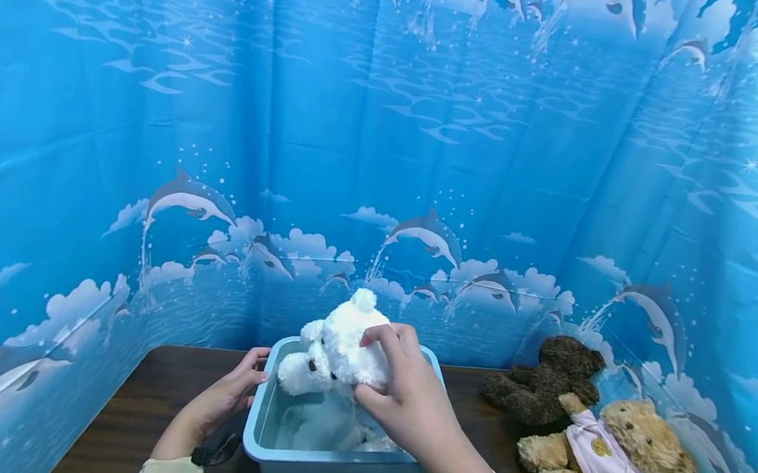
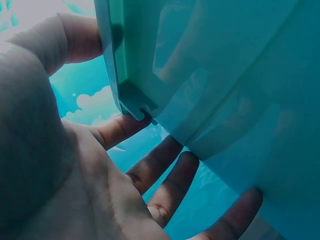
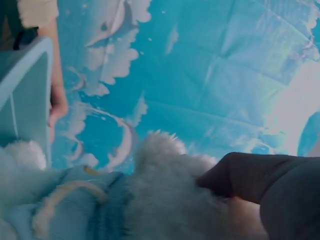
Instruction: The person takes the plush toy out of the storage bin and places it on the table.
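A white plush bear [image 1: 351,334] hangs over a light blue plastic bin [image 1: 259,424], its head above the rim and its lower part inside. My right hand [image 1: 416,399] grips the bear's head from the right, thumb and fingers pressed into the fur. Blue cloth [image 3: 117,200] shows on the plush in the right wrist view. On the left, my left hand [image 1: 229,392] holds the bin's side, thumb at the rim and fingertips [image 2: 187,162] against the outer wall. More white plush [image 1: 376,442] lies low in the bin, partly hidden by my right hand and the rim.
A dark brown plush bear [image 1: 551,384] lies on the dark wooden table [image 1: 117,424] right of the bin. In front of it lies a tan teddy bear [image 1: 644,439] in a pale pink top. Behind hangs a blue dolphin-print curtain [image 1: 359,153].
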`<state>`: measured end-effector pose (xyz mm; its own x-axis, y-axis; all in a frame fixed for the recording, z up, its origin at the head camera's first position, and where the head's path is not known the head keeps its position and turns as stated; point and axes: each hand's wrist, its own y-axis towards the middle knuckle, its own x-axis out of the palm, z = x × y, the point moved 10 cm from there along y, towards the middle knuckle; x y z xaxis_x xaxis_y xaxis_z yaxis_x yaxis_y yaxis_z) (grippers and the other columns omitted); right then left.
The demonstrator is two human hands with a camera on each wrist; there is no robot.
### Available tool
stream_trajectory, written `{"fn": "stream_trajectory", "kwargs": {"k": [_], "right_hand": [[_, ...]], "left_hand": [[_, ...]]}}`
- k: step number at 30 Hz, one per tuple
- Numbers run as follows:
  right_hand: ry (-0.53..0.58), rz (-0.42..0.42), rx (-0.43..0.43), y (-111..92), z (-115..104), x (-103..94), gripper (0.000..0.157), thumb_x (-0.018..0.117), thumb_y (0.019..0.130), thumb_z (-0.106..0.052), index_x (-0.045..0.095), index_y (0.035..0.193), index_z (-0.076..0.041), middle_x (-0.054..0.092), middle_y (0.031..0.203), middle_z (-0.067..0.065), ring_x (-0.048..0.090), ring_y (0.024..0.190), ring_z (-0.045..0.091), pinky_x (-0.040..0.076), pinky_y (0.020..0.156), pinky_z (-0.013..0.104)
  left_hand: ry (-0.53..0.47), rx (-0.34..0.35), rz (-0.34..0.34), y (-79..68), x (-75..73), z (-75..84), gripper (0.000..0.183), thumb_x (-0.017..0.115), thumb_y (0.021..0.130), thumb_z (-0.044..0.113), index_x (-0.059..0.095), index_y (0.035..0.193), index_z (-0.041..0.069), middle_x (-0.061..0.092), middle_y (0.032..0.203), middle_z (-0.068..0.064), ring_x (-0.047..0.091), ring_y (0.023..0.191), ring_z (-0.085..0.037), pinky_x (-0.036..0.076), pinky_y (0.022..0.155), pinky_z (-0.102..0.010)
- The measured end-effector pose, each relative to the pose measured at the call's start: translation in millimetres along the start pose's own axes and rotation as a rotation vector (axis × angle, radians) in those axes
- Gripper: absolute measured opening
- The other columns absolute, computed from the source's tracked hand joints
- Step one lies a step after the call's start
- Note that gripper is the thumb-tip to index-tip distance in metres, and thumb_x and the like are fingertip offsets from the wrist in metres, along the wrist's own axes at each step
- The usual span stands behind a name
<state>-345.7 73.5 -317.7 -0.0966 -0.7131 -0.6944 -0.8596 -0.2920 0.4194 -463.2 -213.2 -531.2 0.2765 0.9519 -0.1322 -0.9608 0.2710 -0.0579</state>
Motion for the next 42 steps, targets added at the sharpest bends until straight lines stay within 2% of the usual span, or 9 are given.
{"fn": "stream_trajectory", "kwargs": {"k": [6,11,17,22,27,29,31,36,42], "right_hand": [[0.054,0.169,0.038,-14.6,6.1,-30.1,0.078,0.08,0.089,-0.013,0.038,0.15,-0.037,0.054,0.148,0.005,0.065,0.095,0.021,0.052,0.069,0.034],[0.192,0.292,-0.011,-24.4,14.1,-55.6,0.092,0.079,0.084,-0.003,0.028,0.157,-0.027,0.055,0.153,0.01,0.068,0.116,0.029,0.059,0.086,0.045],[0.348,0.451,0.021,-40.9,36.1,-90.6,0.078,0.073,0.086,0.011,0.033,0.148,-0.013,0.056,0.143,0.016,0.066,0.115,0.035,0.062,0.083,0.042],[0.403,0.555,0.049,-58.0,48.7,-111.1,0.067,0.071,0.09,0.013,0.036,0.145,-0.003,0.054,0.133,0.016,0.066,0.112,0.035,0.062,0.081,0.035],[0.564,0.717,0.039,-80.7,63.1,-128.7,0.055,0.068,0.094,0.015,0.038,0.136,-0.003,0.053,0.135,0.015,0.062,0.113,0.034,0.06,0.082,0.028],[0.669,0.805,-0.001,-93.7,70.9,-134.5,0.048,0.067,0.093,0.017,0.041,0.126,-0.008,0.055,0.136,0.018,0.061,0.112,0.034,0.06,0.083,0.028],[0.756,0.882,-0.092,-105.9,76.2,-140.9,0.044,0.065,0.092,0.02,0.043,0.118,-0.009,0.059,0.135,0.021,0.062,0.111,0.032,0.059,0.084,0.029],[0.895,1.009,-0.35,-126.8,85.0,-163.8,0.038,0.064,0.088,0.027,0.049,0.11,0.001,0.063,0.123,0.028,0.061,0.106,0.034,0.058,0.085,0.031],[0.946,1.262,-0.379,-148.5,107.8,-190.1,0.037,0.071,0.081,0.027,0.052,0.1,0.002,0.064,0.115,0.03,0.058,0.102,0.036,0.057,0.086,0.036]], "left_hand": [[-0.006,0.008,-0.022,3.3,5.1,1.7,0.066,0.055,0.108,0.05,0.029,0.162,0.025,0.031,0.166,-0.016,0.041,0.148,-0.04,0.05,0.114,-0.064],[-0.018,-0.002,-0.023,3.6,6.2,0.3,0.064,0.054,0.109,0.048,0.029,0.162,0.023,0.032,0.165,-0.017,0.042,0.148,-0.041,0.052,0.113,-0.063],[0.011,0.014,-0.019,2.6,3.6,3.9,0.063,0.052,0.111,0.049,0.029,0.163,0.024,0.033,0.164,-0.015,0.041,0.148,-0.041,0.051,0.114,-0.065],[0.024,0.013,-0.028,1.2,2.2,7.6,0.064,0.052,0.111,0.05,0.027,0.164,0.024,0.032,0.166,-0.014,0.04,0.149,-0.04,0.049,0.115,-0.066],[0.021,0.013,-0.027,-0.4,-1.2,8.6,0.065,0.051,0.111,0.049,0.026,0.165,0.023,0.032,0.165,-0.016,0.042,0.147,-0.041,0.051,0.113,-0.064],[0.017,0.01,-0.033,-1.0,-1.1,7.3,0.065,0.05,0.111,0.049,0.025,0.165,0.023,0.031,0.164,-0.017,0.042,0.147,-0.041,0.052,0.114,-0.064],[0.01,0.002,-0.042,-1.7,0.0,5.9,0.066,0.05,0.111,0.049,0.024,0.165,0.022,0.031,0.165,-0.018,0.043,0.147,-0.041,0.051,0.114,-0.064],[0.007,-0.013,-0.036,-2.0,1.4,3.0,0.068,0.052,0.11,0.051,0.023,0.165,0.024,0.031,0.165,-0.017,0.044,0.145,-0.039,0.052,0.113,-0.064],[0.016,-0.014,-0.029,1.0,1.4,2.2,0.068,0.052,0.109,0.05,0.022,0.166,0.025,0.033,0.164,-0.018,0.047,0.142,-0.037,0.054,0.111,-0.06]]}}
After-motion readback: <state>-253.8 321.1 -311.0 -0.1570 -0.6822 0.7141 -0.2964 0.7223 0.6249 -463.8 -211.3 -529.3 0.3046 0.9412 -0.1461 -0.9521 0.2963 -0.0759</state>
